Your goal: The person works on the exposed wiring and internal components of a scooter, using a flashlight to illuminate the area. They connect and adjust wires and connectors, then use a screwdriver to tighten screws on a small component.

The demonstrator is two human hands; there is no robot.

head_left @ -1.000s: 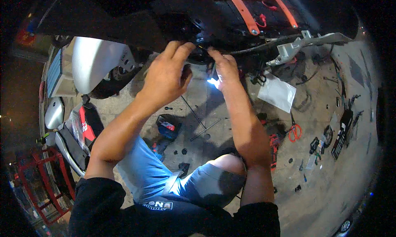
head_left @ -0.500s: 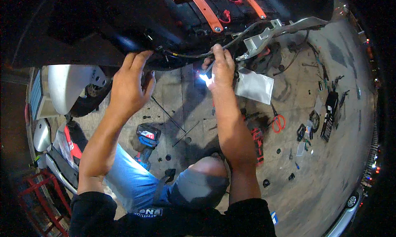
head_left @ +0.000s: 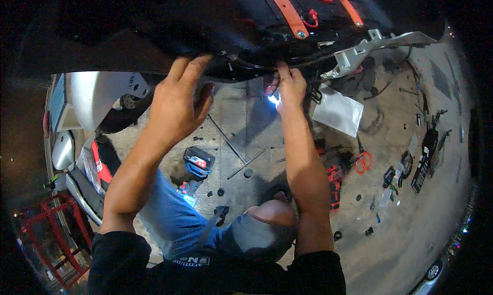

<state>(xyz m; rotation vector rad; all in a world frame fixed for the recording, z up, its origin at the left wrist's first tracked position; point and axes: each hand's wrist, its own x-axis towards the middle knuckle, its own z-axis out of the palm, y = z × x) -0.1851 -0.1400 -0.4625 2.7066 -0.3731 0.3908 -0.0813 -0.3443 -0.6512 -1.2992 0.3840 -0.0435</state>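
Observation:
My left hand [head_left: 177,105] is raised to the lower edge of a dark body panel [head_left: 128,38], fingertips against it in shadow and thumb apart from them. My right hand [head_left: 291,89] is closed around a small lit light [head_left: 273,98], its fingertips up by a black cable [head_left: 251,66] along that edge. Right of it a silver bracket [head_left: 349,58] runs along the edge; orange straps [head_left: 287,12] with bolts sit above. A white sheet [head_left: 336,110] lies on the floor behind my right wrist.
On the concrete floor [head_left: 421,223] are a cordless tool [head_left: 197,164], a T-handle wrench [head_left: 239,161], a red-and-black tool [head_left: 334,187], orange scissors [head_left: 363,161] and several small parts. Silver fairings [head_left: 105,97], loose panels and a red metal frame [head_left: 43,228] stand at left.
My hands have drawn farther apart along the panel's edge, the left one slightly leftward, the right one rightward. The view has shifted along with my head.

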